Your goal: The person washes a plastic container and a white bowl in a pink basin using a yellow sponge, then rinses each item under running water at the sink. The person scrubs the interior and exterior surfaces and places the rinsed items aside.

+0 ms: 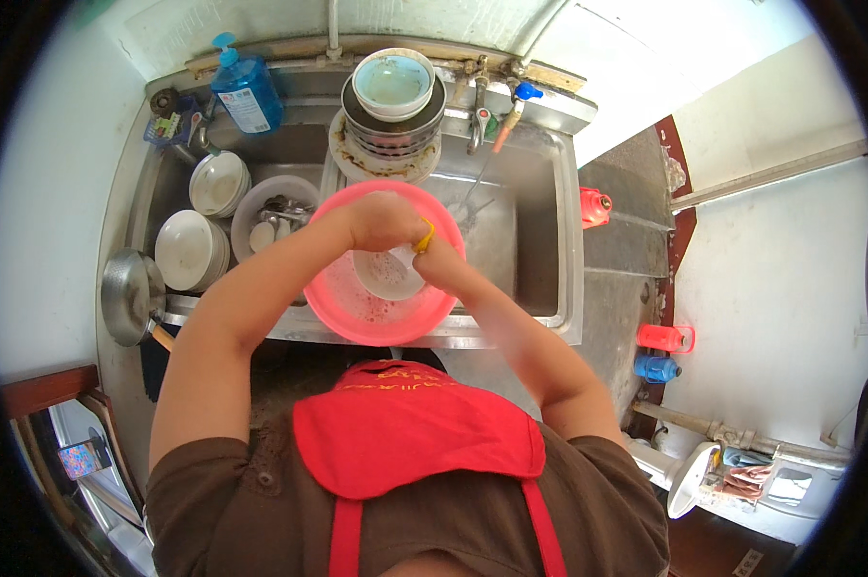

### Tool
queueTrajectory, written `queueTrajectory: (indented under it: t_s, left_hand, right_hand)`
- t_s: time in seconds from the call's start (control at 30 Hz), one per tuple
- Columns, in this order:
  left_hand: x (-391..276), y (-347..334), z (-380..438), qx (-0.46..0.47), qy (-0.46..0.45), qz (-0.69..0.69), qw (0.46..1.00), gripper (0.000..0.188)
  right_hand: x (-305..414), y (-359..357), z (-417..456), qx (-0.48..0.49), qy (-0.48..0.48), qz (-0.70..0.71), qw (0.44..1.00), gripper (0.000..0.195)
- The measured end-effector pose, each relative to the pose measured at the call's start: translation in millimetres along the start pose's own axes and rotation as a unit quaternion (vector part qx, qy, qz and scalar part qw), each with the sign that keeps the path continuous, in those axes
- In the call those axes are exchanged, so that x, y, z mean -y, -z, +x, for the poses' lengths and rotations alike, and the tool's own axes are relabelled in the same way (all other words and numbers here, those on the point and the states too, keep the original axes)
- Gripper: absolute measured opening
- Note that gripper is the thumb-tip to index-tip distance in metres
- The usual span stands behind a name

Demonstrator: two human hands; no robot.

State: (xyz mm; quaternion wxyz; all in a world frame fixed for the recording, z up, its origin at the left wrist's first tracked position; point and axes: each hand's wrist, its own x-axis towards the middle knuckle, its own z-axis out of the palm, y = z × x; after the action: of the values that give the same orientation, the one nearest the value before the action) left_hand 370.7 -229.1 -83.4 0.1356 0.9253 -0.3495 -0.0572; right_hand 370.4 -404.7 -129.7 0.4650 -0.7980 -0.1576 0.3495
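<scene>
A pink plastic basin [376,328] of sudsy water straddles the sink's divider. Inside it, my right hand [437,263] grips the edge of a white bowl [385,278] holding suds. Over the basin's far half, my left hand [387,220] bends in towards the right one, above the bowl; its fingertips are hidden, so its grip cannot be told. Something small and yellow [425,236], a band or a strip of cloth, shows between the hands. Left of the basin, a whitish tub [240,216] holds spoons and other cutlery.
Stacked white bowls [183,249] and a metal pan [125,296] are at the left. Behind the basin, a bowl [393,79] tops metal pans and soiled plates [347,155]. A blue soap bottle [250,94] stands back left; a tap [479,115] and hose [506,130] overhang the right sink.
</scene>
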Motion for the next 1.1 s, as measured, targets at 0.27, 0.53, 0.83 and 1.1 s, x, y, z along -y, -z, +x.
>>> queueTrajectory:
  t_s: [0.27,0.53,0.83,1.1]
  left_hand:
    - [-23,-61,-26,-0.225,0.426,-0.18,0.858,0.02]
    - [-45,-119,-25,-0.312,0.547,-0.269,0.728,0.03]
    - [-5,-81,-45,-0.255,0.43,-0.137,0.855,0.022]
    - [-2,0,-17,-0.12,0.062,-0.014,0.991,0.01]
  right_hand:
    - [-33,-5,10,-0.093,-0.08,0.201,0.972,0.039]
    - [-18,-20,1,-0.174,0.012,0.286,0.942,0.045]
    - [12,-12,-1,-0.18,0.117,-0.038,0.976,0.051]
    - [29,6,0,-0.087,0.056,-0.156,0.982,0.036]
